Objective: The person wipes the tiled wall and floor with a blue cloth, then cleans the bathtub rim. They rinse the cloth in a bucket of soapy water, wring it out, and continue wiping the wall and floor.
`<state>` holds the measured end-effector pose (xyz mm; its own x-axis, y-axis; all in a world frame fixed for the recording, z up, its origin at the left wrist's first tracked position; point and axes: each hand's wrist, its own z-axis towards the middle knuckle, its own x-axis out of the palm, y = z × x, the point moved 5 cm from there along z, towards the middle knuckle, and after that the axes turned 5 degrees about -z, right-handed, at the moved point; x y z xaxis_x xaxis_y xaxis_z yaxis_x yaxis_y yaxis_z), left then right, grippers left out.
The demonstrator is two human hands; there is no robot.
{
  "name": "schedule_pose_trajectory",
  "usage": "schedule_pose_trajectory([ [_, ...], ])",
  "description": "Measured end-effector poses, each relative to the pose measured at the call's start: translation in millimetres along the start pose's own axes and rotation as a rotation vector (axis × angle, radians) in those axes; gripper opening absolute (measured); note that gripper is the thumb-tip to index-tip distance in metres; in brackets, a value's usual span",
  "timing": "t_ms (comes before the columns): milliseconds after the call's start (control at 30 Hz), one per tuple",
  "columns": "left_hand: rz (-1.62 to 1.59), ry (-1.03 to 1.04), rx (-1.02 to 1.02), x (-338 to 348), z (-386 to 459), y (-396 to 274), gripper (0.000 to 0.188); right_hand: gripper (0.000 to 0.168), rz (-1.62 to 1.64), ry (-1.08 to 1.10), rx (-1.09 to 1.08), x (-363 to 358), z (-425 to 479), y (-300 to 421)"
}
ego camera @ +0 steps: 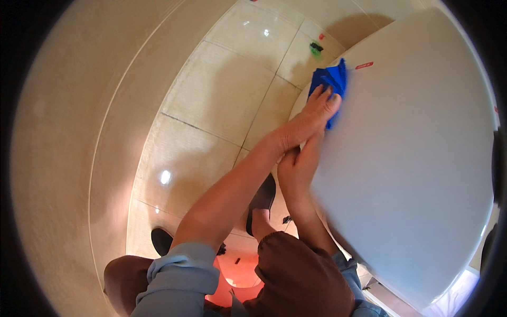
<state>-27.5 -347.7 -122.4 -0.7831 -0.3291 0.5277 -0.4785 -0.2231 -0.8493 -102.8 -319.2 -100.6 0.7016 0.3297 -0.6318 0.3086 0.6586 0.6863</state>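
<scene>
A blue cloth point(326, 77) is bunched under the fingers of my left hand point(317, 107), against the near edge of a large smooth white panel point(408, 158). My left hand presses on the cloth. Just below it, my right hand point(303, 160) touches the panel's left edge, close to my left wrist. Part of that hand is hidden, and whether its fingers hold the edge cannot be told. A small red label point(364, 65) with writing sits on the panel near the cloth.
Beige floor tiles point(222, 87) run between a tiled wall point(63, 130) and the panel. Small black and green scraps point(316, 48) lie beyond the cloth. My knees and dark shoes point(263, 196) are below, with a red plastic object point(237, 269) between my legs.
</scene>
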Motion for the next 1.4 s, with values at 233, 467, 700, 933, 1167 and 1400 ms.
schedule_pose_trajectory([
  [233,0.211,0.081,0.229,23.1,-12.1,-47.7,0.081,0.055,0.008,-0.001,-0.111,-21.6,-13.8,20.2],
  [467,0.158,0.08,0.111,15.1,13.1,-64.2,0.077,0.068,0.383,-0.112,-0.001,-17.0,37.6,40.6],
  [700,0.297,0.155,0.224,25.5,-21.8,-65.6,0.073,0.07,0.176,-0.105,-0.044,-23.8,-2.0,31.1],
  [933,0.306,0.183,0.512,53.4,-51.0,-76.1,0.073,0.058,0.138,-0.105,-0.177,-50.5,-7.9,44.4],
  [1167,0.269,0.152,0.373,40.2,3.4,-88.5,0.078,0.058,0.047,-0.186,-0.126,-34.5,16.6,28.0],
  [1400,0.146,0.033,0.149,1.7,26.8,-31.0,0.06,0.05,0.103,-0.124,-0.014,-8.4,22.4,10.1],
])
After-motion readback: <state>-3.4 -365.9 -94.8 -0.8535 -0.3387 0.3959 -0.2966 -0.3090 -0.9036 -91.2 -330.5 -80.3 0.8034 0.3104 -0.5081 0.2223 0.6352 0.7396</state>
